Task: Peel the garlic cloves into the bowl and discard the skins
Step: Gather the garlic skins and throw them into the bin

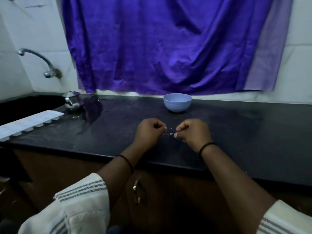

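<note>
A pale blue bowl [177, 102] stands at the back of the black counter [104, 132], near the wall. In front of it my left hand [148, 132] and my right hand [194, 133] hover close together over the counter, both with fingers curled. Thin pale scraps of garlic skin [168, 131] lie or hang between the fingertips. Whether either hand pinches the skin or holds a clove inside is hidden by the curled fingers. The inside of the bowl is not visible.
A steel lidded pot [72, 100] sits at the back left. A white ridged tray [28, 124] lies over the sink edge on the left, under a wall tap [40, 63]. A purple curtain [160, 44] hangs behind. The counter's front edge runs just under my wrists.
</note>
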